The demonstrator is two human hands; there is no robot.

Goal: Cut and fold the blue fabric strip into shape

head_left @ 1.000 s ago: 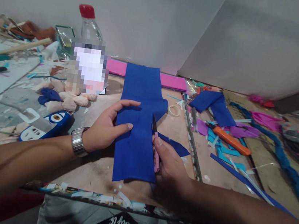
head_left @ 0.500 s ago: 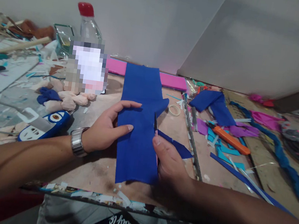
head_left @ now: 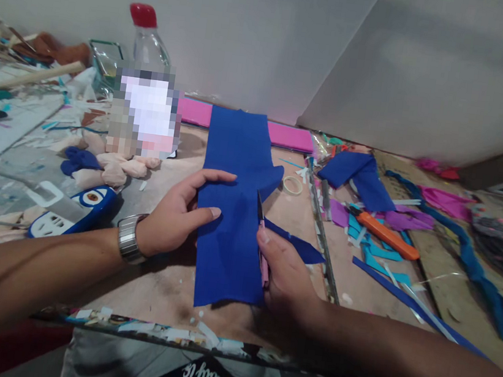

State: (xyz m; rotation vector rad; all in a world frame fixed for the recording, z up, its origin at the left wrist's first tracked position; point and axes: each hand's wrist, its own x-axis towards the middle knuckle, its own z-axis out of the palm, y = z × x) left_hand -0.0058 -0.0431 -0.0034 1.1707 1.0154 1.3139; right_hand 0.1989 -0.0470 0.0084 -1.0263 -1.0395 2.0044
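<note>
A long blue sheet, cloth or foam (head_left: pixel 228 253), lies lengthwise before me, its right edge partly cut and a flap curling up. My left hand (head_left: pixel 178 213) grips its left edge, with thumb and index finger on top and the other fingers mostly hidden. Pink-handled scissors with dark blades (head_left: pixel 261 208) are held in my right hand (head_left: pixel 287 270), closed around the handles. Their tips point away from me over the sheet's right side. A narrow blue strip (head_left: pixel 302 244) sticks out to the right behind the scissors.
A pink flat piece (head_left: pixel 290 137) lies along the wall. Right of the board are a tape ring (head_left: pixel 292 185), an orange cutter knife (head_left: pixel 384 235) and coloured scraps. Leftward are a blue-and-white device with cables (head_left: pixel 75 211), pale bundles (head_left: pixel 114 172) and a red-capped bottle (head_left: pixel 152 45).
The scissors' tips have shifted slightly left over the blue sheet, and more of the pink handle shows. My left hand stays almost where it was.
</note>
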